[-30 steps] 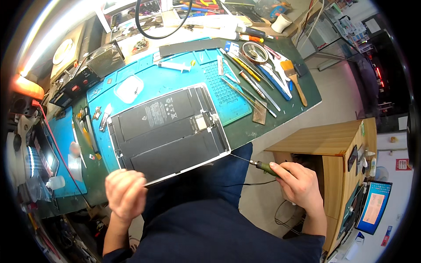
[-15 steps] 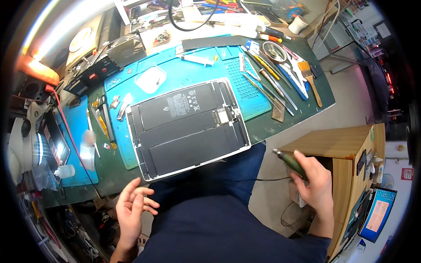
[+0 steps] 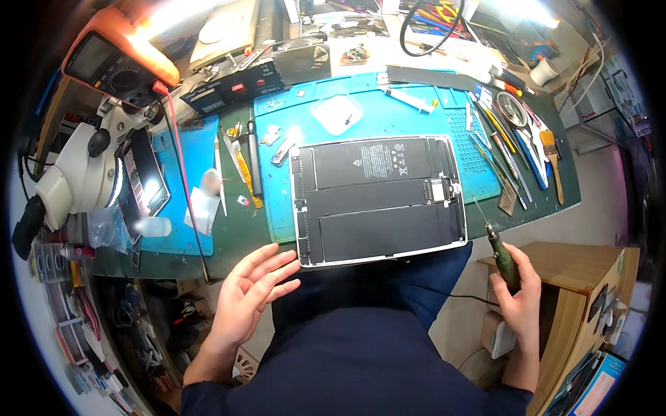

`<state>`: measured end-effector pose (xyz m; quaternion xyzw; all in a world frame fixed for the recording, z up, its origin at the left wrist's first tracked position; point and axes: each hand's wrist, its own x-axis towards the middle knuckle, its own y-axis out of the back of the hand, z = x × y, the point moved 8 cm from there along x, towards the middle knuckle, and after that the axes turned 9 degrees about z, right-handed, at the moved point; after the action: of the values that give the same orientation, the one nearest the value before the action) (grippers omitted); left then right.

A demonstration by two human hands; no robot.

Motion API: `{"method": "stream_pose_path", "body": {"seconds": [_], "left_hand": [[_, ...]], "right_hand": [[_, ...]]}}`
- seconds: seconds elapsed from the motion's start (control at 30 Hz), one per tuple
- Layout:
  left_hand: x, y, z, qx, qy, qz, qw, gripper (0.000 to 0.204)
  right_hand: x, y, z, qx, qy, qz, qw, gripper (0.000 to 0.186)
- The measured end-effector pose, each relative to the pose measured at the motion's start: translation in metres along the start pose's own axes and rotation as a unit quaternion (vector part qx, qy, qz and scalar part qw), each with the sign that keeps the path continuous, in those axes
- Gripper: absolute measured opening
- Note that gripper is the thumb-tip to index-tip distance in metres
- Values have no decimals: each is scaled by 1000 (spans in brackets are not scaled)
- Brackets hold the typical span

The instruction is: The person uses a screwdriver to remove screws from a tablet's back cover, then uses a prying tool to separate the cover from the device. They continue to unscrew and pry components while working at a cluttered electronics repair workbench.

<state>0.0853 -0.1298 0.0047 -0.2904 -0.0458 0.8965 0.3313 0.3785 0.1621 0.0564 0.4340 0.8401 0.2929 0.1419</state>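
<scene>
At the left end of the bench (image 3: pixel 570 194) we see one white microscope (image 3: pixel 61 186), and near the back left corner one orange multimeter (image 3: pixel 116 66) with two leads, one red and one black. One whitish bottle (image 3: pixel 152 227) lies toward the front of the smaller of two blue mats, the small mat (image 3: pixel 179 156).

At the front edge, left of centre, the left hand (image 3: pixel 255 288) has its grip open and holds nothing; its fingertips lie at the near left corner of one opened tablet (image 3: pixel 378 197), though we cannot tell whether they touch.

The large mat (image 3: pixel 319 90) carries one white dish (image 3: pixel 335 111) behind the tablet, whose near long side lies along the bench's front edge. One syringe (image 3: pixel 408 100) lies farther back.

The right hand (image 3: pixel 520 284), before the front edge, has its grip closed around one green-handled tool (image 3: pixel 505 267), whose thin tip stands apart from the tablet. At the bench's right end we count one bristle brush (image 3: pixel 552 152).
</scene>
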Motion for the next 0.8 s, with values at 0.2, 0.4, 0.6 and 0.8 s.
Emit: {"method": "stream_pose_path", "body": {"seconds": [0.2,0.4,0.6,0.8], "left_hand": [[8,-3,8,-48,74,-19,996,52],[24,-19,6,33,129,-113,985,50],[34,-63,-25,47,208,-335,918,52],[31,-83,-28,-79,169,-307,933,60]], "right_hand": [[-3,-45,16,230,-145,-54,961,51],[7,-34,17,188,-130,-37,973,49],[17,-27,16,221,-134,-38,965,49],[21,-26,24,190,-135,-60,971,51]]}}
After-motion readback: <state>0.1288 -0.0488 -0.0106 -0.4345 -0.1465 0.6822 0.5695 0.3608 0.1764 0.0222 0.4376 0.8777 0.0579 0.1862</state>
